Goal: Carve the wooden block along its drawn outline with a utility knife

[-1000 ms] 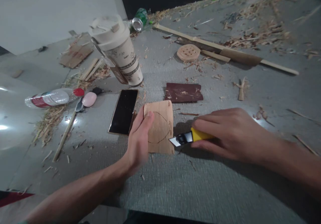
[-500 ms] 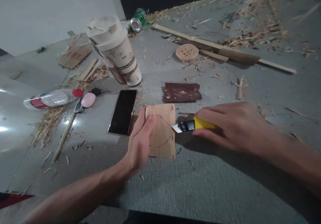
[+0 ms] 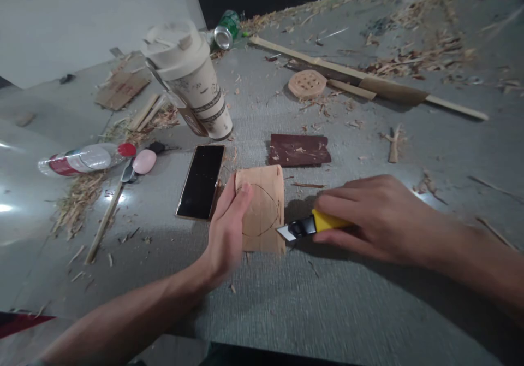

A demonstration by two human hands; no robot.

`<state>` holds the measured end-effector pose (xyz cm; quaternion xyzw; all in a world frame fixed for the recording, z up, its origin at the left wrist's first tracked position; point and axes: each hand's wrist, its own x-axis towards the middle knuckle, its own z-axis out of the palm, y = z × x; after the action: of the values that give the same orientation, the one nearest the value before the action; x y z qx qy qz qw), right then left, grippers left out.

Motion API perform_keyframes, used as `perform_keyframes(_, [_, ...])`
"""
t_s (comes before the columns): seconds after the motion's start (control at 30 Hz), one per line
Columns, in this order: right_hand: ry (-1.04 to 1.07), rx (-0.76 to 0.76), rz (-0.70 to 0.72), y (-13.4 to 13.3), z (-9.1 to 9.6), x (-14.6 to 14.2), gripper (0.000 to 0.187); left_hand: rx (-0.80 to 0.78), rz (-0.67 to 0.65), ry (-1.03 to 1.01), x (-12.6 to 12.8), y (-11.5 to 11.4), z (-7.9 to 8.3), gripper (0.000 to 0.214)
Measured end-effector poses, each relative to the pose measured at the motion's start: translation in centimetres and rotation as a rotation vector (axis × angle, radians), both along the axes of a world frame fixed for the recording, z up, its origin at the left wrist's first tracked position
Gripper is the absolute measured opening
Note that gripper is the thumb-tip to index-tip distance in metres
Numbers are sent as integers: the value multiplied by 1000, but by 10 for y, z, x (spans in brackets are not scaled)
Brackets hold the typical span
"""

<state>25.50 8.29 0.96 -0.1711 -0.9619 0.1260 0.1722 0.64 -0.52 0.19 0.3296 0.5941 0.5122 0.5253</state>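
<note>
A small flat piece of light wood (image 3: 266, 205) with a pencilled curve lies on the grey mat. My left hand (image 3: 227, 226) grips its left edge, thumb pressed on top. My right hand (image 3: 374, 216) is closed round a yellow utility knife (image 3: 311, 225). The knife's blade tip touches the lower right edge of the wood piece.
A black phone (image 3: 201, 181) lies just left of the wood. A dark red sandpaper sheet (image 3: 299, 150) lies behind it. A tipped cream cup (image 3: 192, 79), a plastic bottle (image 3: 82, 159), a green can (image 3: 226, 29), a round wooden disc (image 3: 307, 84), long sticks and shavings lie around.
The knife moved down along the right edge of the wood piece, from its upper part half a second ago to the lower corner now. My left hand stayed on the wood.
</note>
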Motion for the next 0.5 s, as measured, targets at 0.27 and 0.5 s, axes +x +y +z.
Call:
perform_keyframes(0.27, [6,51,-63,-1,0,-2,42,-14,-1,-94,0,3,2,48])
perform_keyframes(0.5, [7,110,-120,-7,-1,-1,38,-61,30,-185,3,6,6,50])
